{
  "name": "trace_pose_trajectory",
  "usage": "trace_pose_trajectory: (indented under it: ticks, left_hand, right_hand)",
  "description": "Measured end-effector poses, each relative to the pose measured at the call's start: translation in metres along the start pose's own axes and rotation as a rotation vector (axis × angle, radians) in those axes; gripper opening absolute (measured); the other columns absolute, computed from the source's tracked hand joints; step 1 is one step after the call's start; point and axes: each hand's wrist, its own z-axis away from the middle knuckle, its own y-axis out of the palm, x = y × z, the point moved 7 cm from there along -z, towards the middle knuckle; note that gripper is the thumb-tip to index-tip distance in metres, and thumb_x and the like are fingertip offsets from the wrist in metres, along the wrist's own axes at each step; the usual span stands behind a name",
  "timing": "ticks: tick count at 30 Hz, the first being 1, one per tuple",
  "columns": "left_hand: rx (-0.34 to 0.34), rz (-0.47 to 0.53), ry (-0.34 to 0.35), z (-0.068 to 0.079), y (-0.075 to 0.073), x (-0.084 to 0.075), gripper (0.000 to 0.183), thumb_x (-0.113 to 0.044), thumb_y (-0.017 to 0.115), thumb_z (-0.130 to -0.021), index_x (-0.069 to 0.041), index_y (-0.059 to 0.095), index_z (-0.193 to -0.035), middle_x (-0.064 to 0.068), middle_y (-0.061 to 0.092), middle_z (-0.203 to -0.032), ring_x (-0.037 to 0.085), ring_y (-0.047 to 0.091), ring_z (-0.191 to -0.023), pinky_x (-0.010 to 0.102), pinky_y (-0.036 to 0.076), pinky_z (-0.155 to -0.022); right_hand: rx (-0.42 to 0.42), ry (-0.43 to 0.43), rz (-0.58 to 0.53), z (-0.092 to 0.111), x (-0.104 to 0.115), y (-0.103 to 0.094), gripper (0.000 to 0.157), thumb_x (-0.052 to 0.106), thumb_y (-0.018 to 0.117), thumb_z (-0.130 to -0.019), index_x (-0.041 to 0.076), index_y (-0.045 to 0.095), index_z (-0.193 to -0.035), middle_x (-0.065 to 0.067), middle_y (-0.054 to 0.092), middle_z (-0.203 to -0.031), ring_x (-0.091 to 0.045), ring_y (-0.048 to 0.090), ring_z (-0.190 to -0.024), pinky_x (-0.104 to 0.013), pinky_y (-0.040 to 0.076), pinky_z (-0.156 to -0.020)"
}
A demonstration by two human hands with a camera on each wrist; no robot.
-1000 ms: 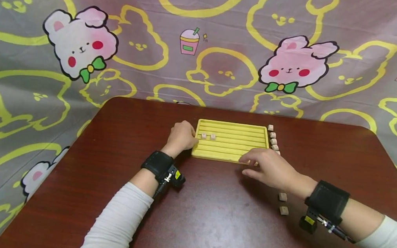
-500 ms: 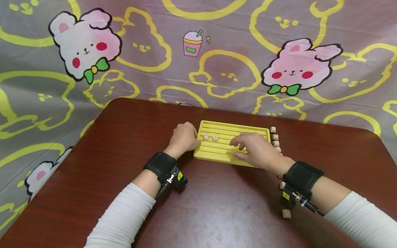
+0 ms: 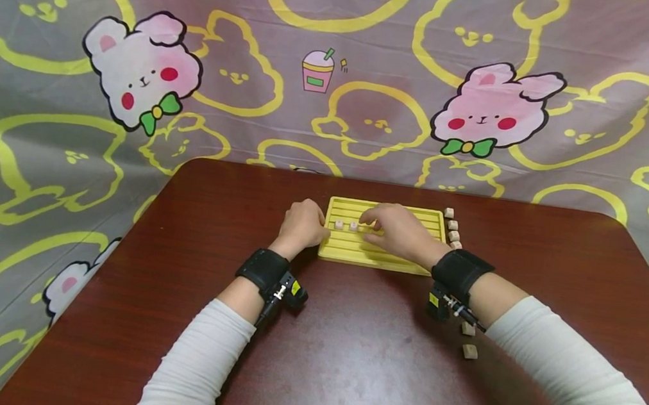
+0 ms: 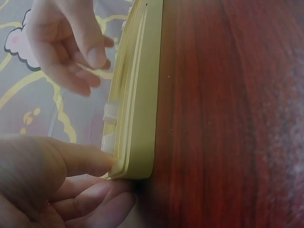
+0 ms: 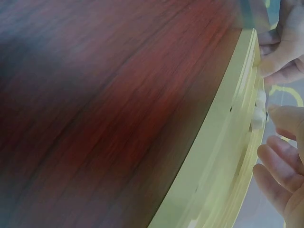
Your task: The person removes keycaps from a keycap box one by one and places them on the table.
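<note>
A yellow ridged tray (image 3: 374,258) lies near the back of the table. Two small pale cubes with dark marks, a left cube (image 3: 338,224) and a right cube (image 3: 354,226), sit side by side in one of its grooves near the left end. My left hand (image 3: 301,226) pinches the tray's left edge, thumb (image 4: 90,161) on the rim and fingers curled beneath. Over the middle of the tray is my right hand (image 3: 399,233), its fingers loosely bent and apart, tips close to the right cube. Nothing shows between the right thumb and fingers in the left wrist view.
Several more pale cubes (image 3: 453,225) stand in a column along the tray's right side. Nearer, below the right wrist, lie two others, one cube (image 3: 468,329) partly behind the forearm and one cube (image 3: 470,351). A patterned cloth (image 3: 378,117) hangs behind the table.
My right hand has moved left from the tray's right front corner across to beside the two cubes. The left hand stays on the tray's edge; the cubes in the groove keep their places.
</note>
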Motion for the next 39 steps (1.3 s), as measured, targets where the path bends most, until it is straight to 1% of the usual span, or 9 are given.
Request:
trace_pose_trajectory:
  ticks: [6, 10, 19, 26, 31, 35, 39]
  left_hand:
    - [0.001, -0.002, 0.002, 0.000, 0.001, 0.001, 0.041, -0.018, 0.068, -0.080, -0.015, 0.041, -0.050, -0.005, 0.024, -0.054, 0.013, 0.025, -0.053, 0.025, 0.022, -0.046]
    - [0.003, 0.002, 0.001, -0.001, 0.001, 0.001, 0.044, -0.018, 0.068, -0.080, -0.016, 0.037, -0.048, -0.006, 0.019, -0.053, 0.012, 0.017, -0.051, 0.024, 0.017, -0.045]
    - [-0.002, 0.001, 0.013, -0.002, 0.000, 0.001, 0.042, -0.016, 0.068, -0.079, -0.015, 0.039, -0.048, -0.006, 0.021, -0.053, 0.012, 0.021, -0.052, 0.024, 0.018, -0.045]
    - [-0.017, 0.002, 0.032, -0.001, -0.001, 0.000, 0.041, -0.016, 0.069, -0.078, -0.015, 0.041, -0.048, -0.006, 0.023, -0.052, 0.013, 0.024, -0.053, 0.025, 0.020, -0.046]
    - [-0.014, 0.005, 0.042, 0.000, -0.001, 0.000, 0.043, -0.015, 0.068, -0.079, -0.015, 0.039, -0.047, -0.006, 0.021, -0.051, 0.012, 0.020, -0.052, 0.025, 0.018, -0.046]
    - [-0.015, 0.014, 0.040, 0.000, -0.001, -0.001, 0.043, -0.015, 0.068, -0.079, -0.015, 0.039, -0.047, -0.007, 0.021, -0.051, 0.011, 0.019, -0.050, 0.024, 0.018, -0.045]
    - [-0.019, 0.018, 0.048, 0.002, -0.002, -0.002, 0.044, -0.014, 0.067, -0.079, -0.015, 0.037, -0.046, -0.006, 0.019, -0.051, 0.011, 0.015, -0.049, 0.024, 0.016, -0.045]
  right_hand:
    - [-0.019, 0.028, -0.003, -0.010, 0.002, 0.006, 0.031, 0.022, 0.071, -0.085, 0.009, 0.069, -0.113, -0.007, 0.069, -0.110, -0.022, 0.065, -0.094, -0.035, 0.053, -0.081]
    - [-0.035, 0.048, -0.008, -0.015, 0.003, 0.007, 0.031, 0.022, 0.070, -0.086, 0.008, 0.069, -0.114, -0.009, 0.069, -0.110, -0.024, 0.065, -0.097, -0.036, 0.053, -0.082]
    - [-0.022, 0.087, -0.035, -0.024, -0.001, 0.017, 0.030, 0.020, 0.069, -0.086, 0.008, 0.069, -0.114, -0.008, 0.069, -0.110, -0.021, 0.065, -0.095, -0.035, 0.053, -0.081]
    - [-0.032, 0.095, 0.010, -0.029, 0.000, 0.022, 0.028, 0.019, 0.068, -0.086, 0.008, 0.070, -0.111, -0.008, 0.070, -0.108, -0.019, 0.064, -0.094, -0.035, 0.052, -0.082]
    - [-0.039, 0.109, 0.023, -0.031, 0.000, 0.024, 0.028, 0.019, 0.069, -0.085, 0.009, 0.070, -0.111, -0.008, 0.069, -0.109, -0.019, 0.064, -0.095, -0.035, 0.053, -0.082]
    - [-0.039, 0.107, 0.031, -0.031, 0.001, 0.026, 0.027, 0.018, 0.069, -0.085, 0.009, 0.070, -0.111, -0.007, 0.070, -0.107, -0.018, 0.064, -0.093, -0.035, 0.053, -0.080]
    - [-0.039, 0.105, 0.036, -0.032, 0.001, 0.027, 0.025, 0.017, 0.067, -0.086, 0.010, 0.070, -0.110, -0.006, 0.070, -0.105, -0.017, 0.064, -0.090, -0.034, 0.053, -0.079]
